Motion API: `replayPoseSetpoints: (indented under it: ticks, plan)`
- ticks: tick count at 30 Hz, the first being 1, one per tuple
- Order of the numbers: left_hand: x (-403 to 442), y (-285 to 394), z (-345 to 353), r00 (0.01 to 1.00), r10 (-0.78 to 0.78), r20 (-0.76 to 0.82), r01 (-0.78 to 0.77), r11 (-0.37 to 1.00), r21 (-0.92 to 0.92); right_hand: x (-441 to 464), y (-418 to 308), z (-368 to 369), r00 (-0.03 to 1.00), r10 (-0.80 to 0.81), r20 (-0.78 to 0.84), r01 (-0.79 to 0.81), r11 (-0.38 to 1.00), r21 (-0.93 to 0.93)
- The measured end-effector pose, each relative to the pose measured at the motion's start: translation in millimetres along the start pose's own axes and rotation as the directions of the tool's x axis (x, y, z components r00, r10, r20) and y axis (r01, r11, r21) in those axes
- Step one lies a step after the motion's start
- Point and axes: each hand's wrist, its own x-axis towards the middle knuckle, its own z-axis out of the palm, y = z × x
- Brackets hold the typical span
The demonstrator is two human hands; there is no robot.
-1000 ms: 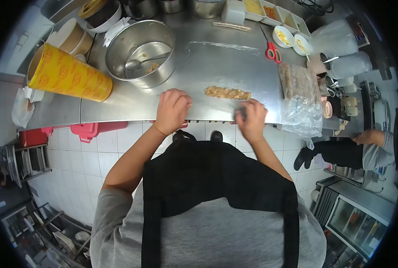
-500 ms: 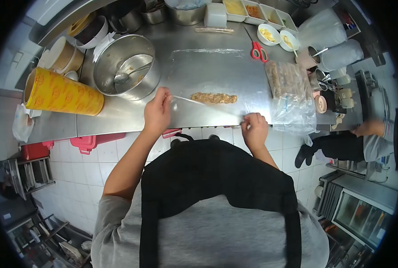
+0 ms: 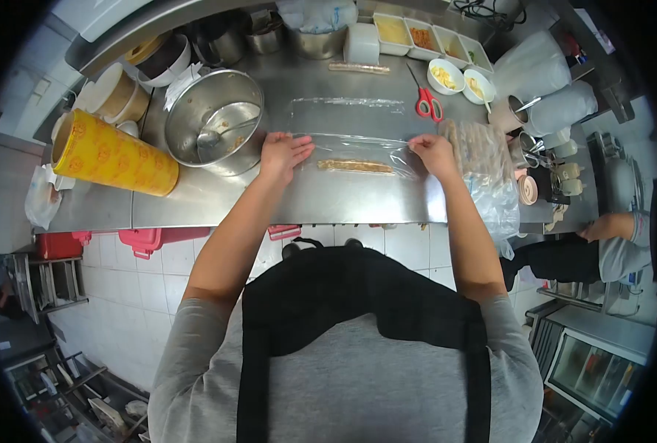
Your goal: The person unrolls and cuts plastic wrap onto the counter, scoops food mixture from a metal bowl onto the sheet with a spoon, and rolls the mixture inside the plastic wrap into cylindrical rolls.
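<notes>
A strip of minced, brownish filling (image 3: 354, 167) lies on the steel counter, covered by clear plastic wrap (image 3: 358, 148). The wrap's edge runs as a shiny line between my two hands, beyond the filling. At its left end, my left hand (image 3: 283, 155) rests with fingers stretched to the right over the film. My right hand (image 3: 433, 153) pinches the right end of that edge between thumb and fingers. Farther back, the far edge of the film shows as a crinkled line.
To the left stand a steel pot (image 3: 218, 122) with a ladle inside and a yellow patterned roll (image 3: 114, 153). Red scissors (image 3: 428, 105), white bowls (image 3: 445, 77) and bagged food (image 3: 480, 155) sit right. A wrapped roll (image 3: 359, 68) lies at the back. Another person's arm (image 3: 607, 226) is far right.
Both hands have moved away from the counter's front edge, carrying the near edge of the wrap over the filling. My left hand's fingers have straightened.
</notes>
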Motion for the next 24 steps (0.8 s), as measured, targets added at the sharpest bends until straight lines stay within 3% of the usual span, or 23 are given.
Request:
replayPoseSetpoints:
  ticks: [2, 4, 5, 6, 7, 8, 9, 10, 11, 13, 14, 15, 16, 22, 24]
  plan:
    - [14.5, -3.1, 3.8, 0.998, 0.044, -0.043, -0.044, 0.999, -0.002, 17.3, -9.2, 1.2, 1.000, 0.016, -0.004, -0.017, 0.988, -0.153]
    - [28.1, -10.8, 4.0, 0.990, 0.118, -0.070, -0.119, 0.993, -0.004, 34.3, -1.3, 4.7, 0.967, 0.255, 0.018, -0.254, 0.953, 0.165]
    - [44.5, -24.6, -4.4, 0.967, 0.247, -0.068, -0.240, 0.966, 0.100, 45.0, 6.7, 7.6, 0.933, 0.356, 0.052, -0.353, 0.879, 0.320]
    - [55.5, -30.2, -8.9, 0.924, 0.378, -0.048, -0.363, 0.911, 0.196, 56.1, 25.4, 6.2, 0.922, 0.376, 0.089, -0.355, 0.732, 0.581]
    - [35.3, -17.9, -0.1, 0.836, 0.547, 0.033, -0.505, 0.746, 0.435, 53.2, 21.5, 3.9, 0.966, 0.188, -0.179, -0.134, 0.952, 0.274]
    - [4.9, -6.4, 10.3, 0.709, 0.688, 0.154, -0.615, 0.496, 0.613, 39.9, 9.2, 4.1, 0.921, -0.084, -0.380, 0.038, 0.991, -0.128]
    - [-13.6, -0.2, 20.3, 0.729, 0.618, 0.293, -0.640, 0.464, 0.613, 15.0, -24.7, 2.6, 0.919, -0.083, -0.386, 0.032, 0.990, -0.136]
    - [-6.9, -11.5, 18.3, 0.373, 0.678, 0.634, -0.820, -0.079, 0.568, 4.9, -31.8, 1.8, 0.848, -0.520, -0.105, 0.444, 0.804, -0.396]
    - [-9.0, -23.1, 23.7, 0.417, 0.516, 0.748, -0.851, -0.068, 0.521, 0.0, -21.8, 32.5, 0.623, -0.782, -0.020, 0.709, 0.576, -0.406]
    - [-9.3, -34.8, 30.2, 0.455, 0.215, 0.864, -0.849, -0.186, 0.494, -24.7, -45.3, 61.9, 0.795, -0.597, 0.107, 0.604, 0.761, -0.236]
    - [-8.2, -41.6, 32.1, 0.534, 0.205, 0.820, -0.800, -0.190, 0.569, -22.0, -36.8, 77.6, 0.782, -0.593, 0.189, 0.623, 0.743, -0.244]
    - [-13.1, -38.6, 35.9, 0.563, 0.184, 0.806, -0.776, -0.220, 0.592, -31.0, -45.5, 74.3, 0.748, -0.646, 0.152, 0.663, 0.712, -0.232]
    - [-17.7, -37.8, 38.3, 0.541, 0.249, 0.803, -0.781, -0.204, 0.590, -30.9, -48.4, 75.7, 0.753, -0.647, 0.122, 0.655, 0.718, -0.234]
    - [-10.4, -43.9, 38.1, 0.554, 0.218, 0.803, -0.789, -0.168, 0.590, -34.8, -51.0, 75.7, 0.773, -0.619, 0.140, 0.634, 0.740, -0.224]
    - [-10.2, -49.8, 33.3, 0.476, 0.279, 0.834, -0.822, -0.197, 0.535, -39.7, -46.5, 76.8, 0.756, -0.645, 0.114, 0.653, 0.727, -0.213]
